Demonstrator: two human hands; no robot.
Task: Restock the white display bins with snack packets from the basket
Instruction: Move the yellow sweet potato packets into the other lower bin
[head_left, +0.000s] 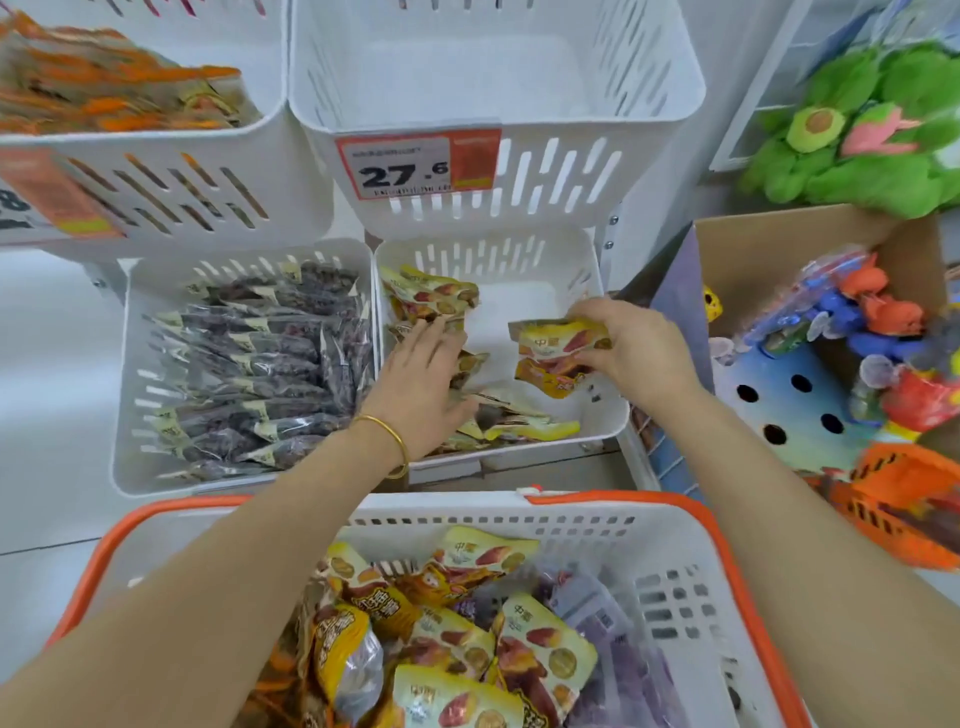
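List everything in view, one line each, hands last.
White slotted plastic display bins: four, white, two upper, two lower.
Yellow printed snack packets: many, yellow, heaped in the basket, some in the lower right bin.
Dark clear-wrapped packets: many, dark, lower left bin.
Orange packets: many, orange, upper left bin.
Price label reading 27.6: one, red-edged white, upper middle bin's front.
White plastic basket with orange rim: one, nearest the camera.
Brown cardboard box of plastic toys: one, right.
Green plush toys: several, upper right.
Gold bangle: one, left wrist.
Left hand: flat on packets, lower right bin.
Right hand: grips one yellow packet, same bin.
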